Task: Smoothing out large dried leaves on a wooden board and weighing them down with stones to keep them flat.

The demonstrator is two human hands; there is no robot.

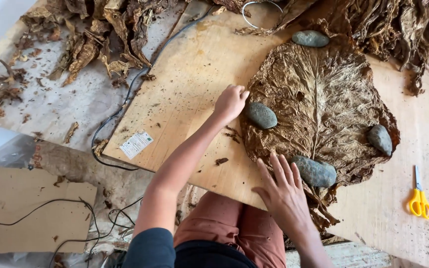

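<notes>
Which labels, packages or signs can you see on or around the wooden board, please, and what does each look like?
Sticker label: a small white rectangle with green and dark print, stuck askew near the left edge of the wooden board, well left of the left hand.
No packages, signs or screens in view.

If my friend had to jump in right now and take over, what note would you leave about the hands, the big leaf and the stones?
Left hand: fingers curled, at the left edge of the big dried leaf, beside a grey stone; no clear grip visible.
Right hand: open, fingers spread flat on the leaf's near edge, beside another stone.
The leaf lies spread on the wooden board. Four stones rest on it: top, left, near, right.
Yellow scissors lie untouched to the right.
More crumpled leaves are piled at the far side, not flattened.
</notes>
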